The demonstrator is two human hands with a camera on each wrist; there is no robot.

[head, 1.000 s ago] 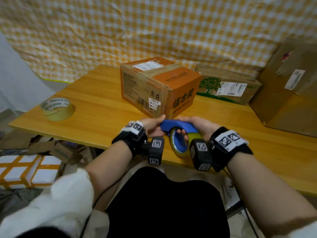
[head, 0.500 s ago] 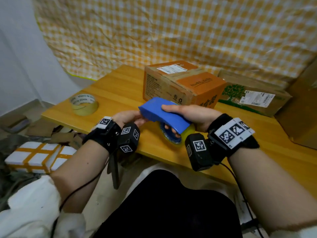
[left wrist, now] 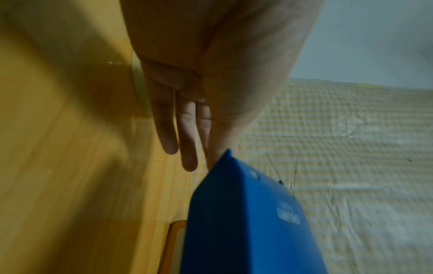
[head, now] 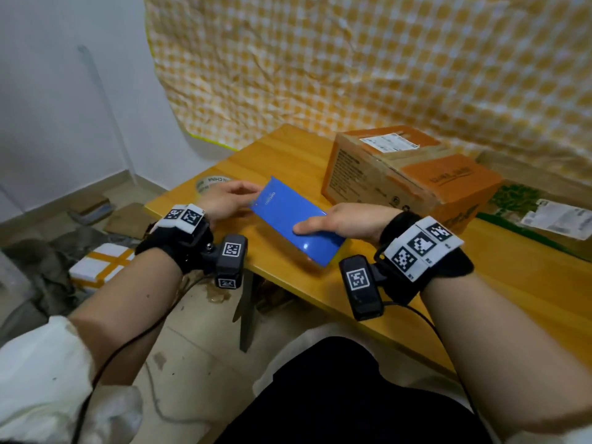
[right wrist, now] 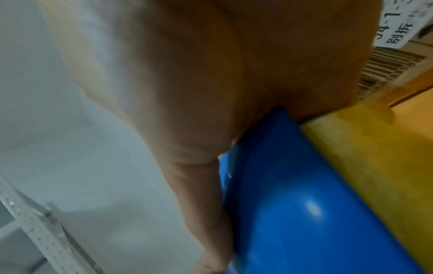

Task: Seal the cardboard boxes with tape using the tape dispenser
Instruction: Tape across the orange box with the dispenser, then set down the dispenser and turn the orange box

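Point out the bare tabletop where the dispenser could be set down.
Bare wood lies between the spare tape roll and the orange box, and along the table's near edge right of the right hand. It is crowded behind, where the boxes stand.

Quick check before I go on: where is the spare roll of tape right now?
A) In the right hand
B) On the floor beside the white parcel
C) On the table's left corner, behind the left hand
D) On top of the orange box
C: the head view shows the spare tape roll lying on the table at its left corner, partly hidden behind the left hand.
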